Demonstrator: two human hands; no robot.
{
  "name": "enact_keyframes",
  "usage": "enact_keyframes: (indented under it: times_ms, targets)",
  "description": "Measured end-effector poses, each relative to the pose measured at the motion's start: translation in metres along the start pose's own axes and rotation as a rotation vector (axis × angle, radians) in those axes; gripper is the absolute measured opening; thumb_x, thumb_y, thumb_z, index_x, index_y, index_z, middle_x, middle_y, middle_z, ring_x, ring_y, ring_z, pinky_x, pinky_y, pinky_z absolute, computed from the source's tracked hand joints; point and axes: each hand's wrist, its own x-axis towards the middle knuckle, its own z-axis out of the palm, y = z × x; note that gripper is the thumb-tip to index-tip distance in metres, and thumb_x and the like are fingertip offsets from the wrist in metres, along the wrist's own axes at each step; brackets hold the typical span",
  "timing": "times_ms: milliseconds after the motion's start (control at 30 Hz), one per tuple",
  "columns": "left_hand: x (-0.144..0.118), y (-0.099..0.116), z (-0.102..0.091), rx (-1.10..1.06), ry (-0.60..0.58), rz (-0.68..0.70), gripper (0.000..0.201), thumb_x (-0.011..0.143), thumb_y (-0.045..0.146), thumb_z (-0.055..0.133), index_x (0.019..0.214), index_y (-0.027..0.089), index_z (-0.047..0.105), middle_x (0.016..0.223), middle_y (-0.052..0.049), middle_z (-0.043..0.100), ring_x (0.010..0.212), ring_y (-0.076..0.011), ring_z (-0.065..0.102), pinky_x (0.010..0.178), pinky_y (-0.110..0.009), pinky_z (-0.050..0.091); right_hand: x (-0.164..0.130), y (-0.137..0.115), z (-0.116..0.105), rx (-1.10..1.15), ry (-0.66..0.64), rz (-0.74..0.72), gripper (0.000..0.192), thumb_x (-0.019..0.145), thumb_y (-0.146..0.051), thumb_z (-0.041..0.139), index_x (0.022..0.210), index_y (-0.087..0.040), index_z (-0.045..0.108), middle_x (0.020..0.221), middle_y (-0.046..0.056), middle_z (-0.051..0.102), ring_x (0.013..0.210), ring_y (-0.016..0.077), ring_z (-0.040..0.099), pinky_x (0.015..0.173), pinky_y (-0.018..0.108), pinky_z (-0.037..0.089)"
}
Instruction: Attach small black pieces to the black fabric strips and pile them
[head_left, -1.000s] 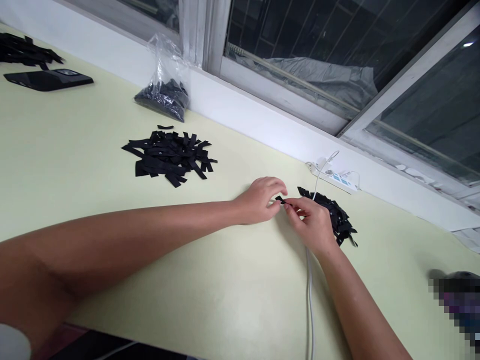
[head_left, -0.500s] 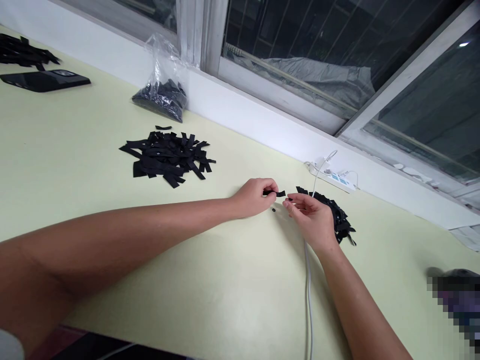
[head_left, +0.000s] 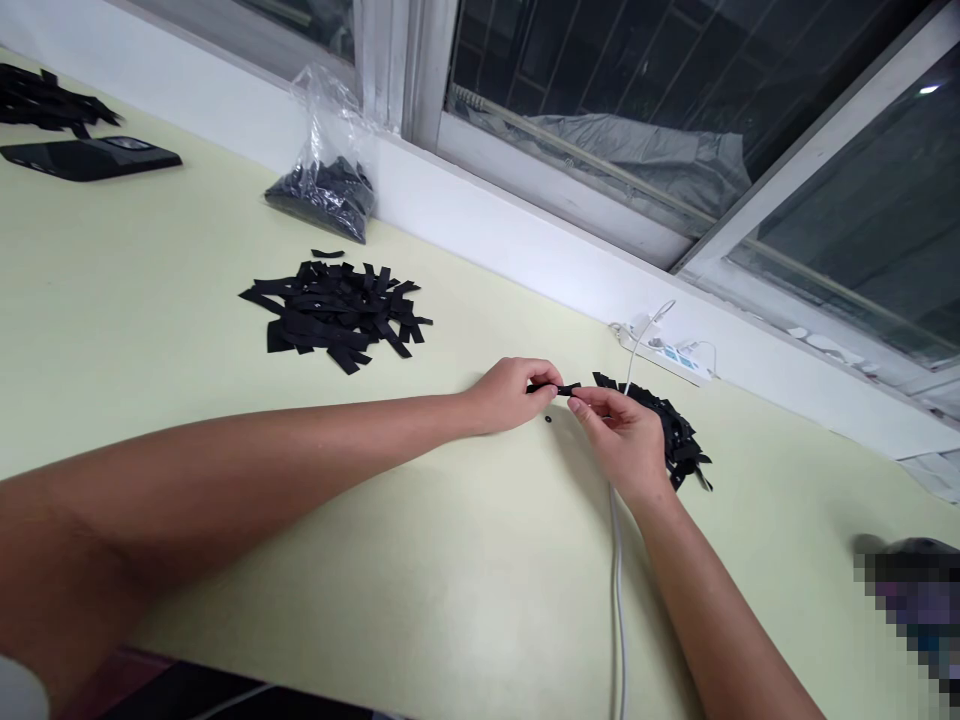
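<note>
My left hand (head_left: pixel 516 394) is closed, thumb and forefinger pinching a short black fabric strip (head_left: pixel 566 389) whose free end points right. My right hand (head_left: pixel 624 432) is also closed in a pinch, its fingertips touching that end. A small black piece was between the right fingertips a moment ago; the fingers and the strip hide it now. Just below the strip, a tiny black ring (head_left: pixel 548 419) lies on the table. Behind my right hand spreads a heap of black strips (head_left: pixel 679 440), partly covered by the hand. Another pile of black strips (head_left: pixel 337 310) lies to the left.
A clear plastic bag (head_left: pixel 322 190) of black pieces leans by the wall. At the far left are a black phone (head_left: pixel 82 158) and more black strips (head_left: pixel 45 100). A power strip (head_left: pixel 667 355) sits along the wall; its white cable (head_left: pixel 619 600) runs under my right arm.
The right fingertips have moved slightly up and left, bringing the small black piece to the strip's end. The left hand has barely moved and keeps its pinch on the strip.
</note>
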Motion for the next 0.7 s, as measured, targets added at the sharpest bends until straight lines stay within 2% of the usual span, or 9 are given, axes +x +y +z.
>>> enact_keyframes:
  times_ms: [67,167,267,333,367,533,700]
  targets:
    - [-0.0006,0.0016,-0.0004,0.003,-0.013,0.005,0.017,0.089,0.026,0.056,0.094,0.019,0.071,0.09,-0.001,0.072,0.083,-0.0153,0.062,0.073,-0.029,0.045,-0.0009,-0.0003,0.0004,-0.036,-0.015,0.0,0.029,0.082,-0.046,0.071,0.097,-0.022,0.078,0.09,0.006,0.075,0.064,0.0149,0.059,0.058,0.029,0.05]
    - [-0.0017,0.0054,-0.0016,0.026,-0.04,0.021,0.018,0.089,0.024,0.055,0.095,0.019,0.071,0.088,-0.001,0.072,0.081,-0.0152,0.062,0.072,-0.029,0.044,-0.001,0.0003,0.0002,-0.106,-0.025,-0.094,0.024,0.085,-0.044,0.068,0.095,-0.024,0.078,0.093,0.006,0.073,0.066,0.0155,0.059,0.059,0.03,0.05]
    - [-0.0028,0.0084,-0.0028,0.049,-0.065,0.052,0.018,0.089,0.021,0.054,0.093,0.019,0.072,0.085,0.0,0.072,0.078,-0.0148,0.06,0.071,-0.028,0.044,0.0005,0.0024,-0.0004,-0.173,0.013,-0.227,0.019,0.084,-0.042,0.069,0.091,-0.027,0.078,0.11,0.008,0.07,0.096,0.024,0.064,0.077,0.038,0.054]
    - [-0.0033,0.0088,-0.003,0.053,-0.08,0.082,0.018,0.09,0.02,0.054,0.092,0.02,0.072,0.085,0.0,0.072,0.077,-0.0147,0.06,0.071,-0.028,0.044,0.0011,0.0036,-0.0006,-0.199,0.009,-0.271,0.016,0.084,-0.041,0.069,0.09,-0.028,0.078,0.12,0.007,0.069,0.115,0.0288,0.06,0.093,0.045,0.051]
    - [-0.0036,0.0086,-0.0029,0.049,-0.087,0.093,0.018,0.09,0.019,0.054,0.092,0.02,0.072,0.086,0.0,0.072,0.078,-0.015,0.061,0.071,-0.028,0.044,0.0011,0.0039,-0.0006,-0.193,-0.009,-0.276,0.015,0.085,-0.04,0.069,0.09,-0.028,0.077,0.12,0.007,0.07,0.119,0.0293,0.059,0.098,0.047,0.049]
    - [-0.0043,0.0077,-0.0022,0.032,-0.089,0.106,0.02,0.089,0.017,0.056,0.096,0.02,0.074,0.094,-0.003,0.075,0.087,-0.0167,0.064,0.076,-0.029,0.047,-0.0005,0.0034,0.0006,-0.099,-0.062,-0.2,0.014,0.087,-0.038,0.068,0.093,-0.027,0.076,0.106,0.004,0.076,0.106,0.0248,0.066,0.098,0.042,0.048]
    - [-0.0043,0.0097,-0.0032,0.037,-0.085,0.078,0.019,0.089,0.018,0.058,0.096,0.02,0.075,0.091,-0.002,0.075,0.085,-0.0161,0.065,0.077,-0.029,0.048,-0.0003,0.0035,0.0017,-0.062,-0.062,-0.106,0.019,0.086,-0.042,0.069,0.093,-0.026,0.076,0.1,0.003,0.076,0.097,0.0229,0.069,0.093,0.038,0.05]
